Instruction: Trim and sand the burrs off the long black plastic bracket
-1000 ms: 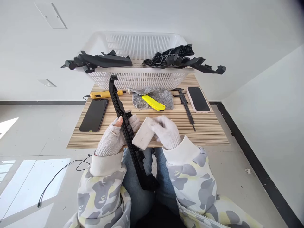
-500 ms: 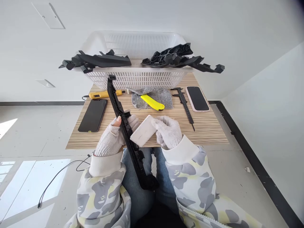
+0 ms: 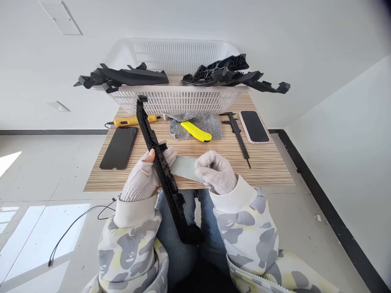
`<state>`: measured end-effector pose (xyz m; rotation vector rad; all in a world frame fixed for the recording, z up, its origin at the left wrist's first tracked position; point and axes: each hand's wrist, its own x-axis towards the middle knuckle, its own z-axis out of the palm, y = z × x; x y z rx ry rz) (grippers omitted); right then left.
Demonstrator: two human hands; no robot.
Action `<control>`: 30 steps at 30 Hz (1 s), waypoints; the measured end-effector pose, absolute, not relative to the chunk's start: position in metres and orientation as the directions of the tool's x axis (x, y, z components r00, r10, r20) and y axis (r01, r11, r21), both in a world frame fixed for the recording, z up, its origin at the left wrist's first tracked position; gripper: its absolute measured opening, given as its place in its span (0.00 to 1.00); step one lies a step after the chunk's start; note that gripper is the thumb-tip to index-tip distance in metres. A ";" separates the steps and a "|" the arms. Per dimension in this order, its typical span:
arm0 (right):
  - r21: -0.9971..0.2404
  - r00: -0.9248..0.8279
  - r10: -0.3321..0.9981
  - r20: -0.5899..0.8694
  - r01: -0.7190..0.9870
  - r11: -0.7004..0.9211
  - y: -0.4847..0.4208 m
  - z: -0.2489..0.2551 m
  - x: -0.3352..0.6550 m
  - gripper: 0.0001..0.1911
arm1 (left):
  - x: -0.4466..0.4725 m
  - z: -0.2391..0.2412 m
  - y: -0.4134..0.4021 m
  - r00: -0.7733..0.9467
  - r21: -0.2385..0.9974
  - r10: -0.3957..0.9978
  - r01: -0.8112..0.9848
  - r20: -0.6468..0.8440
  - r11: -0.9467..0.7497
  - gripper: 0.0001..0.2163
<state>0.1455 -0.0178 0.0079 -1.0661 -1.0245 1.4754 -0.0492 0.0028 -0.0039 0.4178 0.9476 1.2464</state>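
My left hand (image 3: pixel 143 175), in a white fingerless glove, grips a long black plastic part (image 3: pixel 159 167) near its middle. The part runs from my lap up toward the basket, tilted left. My right hand (image 3: pixel 215 171), gloved in white, is closed on a flat grey-white block (image 3: pixel 185 167). The block lies flat with one end against the black part, just above the table's near edge.
A striped wooden table (image 3: pixel 265 162) holds a black phone (image 3: pixel 119 147), a pink-cased phone (image 3: pixel 254 127), a black caliper (image 3: pixel 238 136), a yellow knife (image 3: pixel 196 131) on a grey cloth, and a yellow tool (image 3: pixel 131 121). A white basket (image 3: pixel 177 99) carries black parts (image 3: pixel 122 76) on its rim.
The block in my right hand has turned from tilted, showing its white face, to lying flat against the black part. The left hand and part shifted only slightly.
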 end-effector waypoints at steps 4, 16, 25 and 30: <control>-0.970 -0.092 0.994 -0.053 -0.230 -0.073 -0.017 0.005 0.148 0.10 | -0.051 -0.010 0.004 0.039 0.723 0.934 -0.623 -0.354 0.300 0.21; -0.912 -0.145 0.916 -0.375 -0.120 -0.392 -0.015 0.011 0.138 0.17 | -0.046 -0.009 0.006 0.052 0.693 0.948 -0.670 -0.314 0.266 0.17; -0.967 -0.149 0.962 -0.231 -0.073 -0.243 -0.006 -0.008 0.145 0.16 | -0.047 -0.002 0.004 0.004 0.679 0.920 -0.674 -0.392 0.292 0.17; -0.967 -0.180 0.954 -0.241 -0.040 -0.252 -0.007 -0.007 0.147 0.16 | -0.045 0.001 0.004 -0.007 0.668 0.919 -0.688 -0.394 0.282 0.17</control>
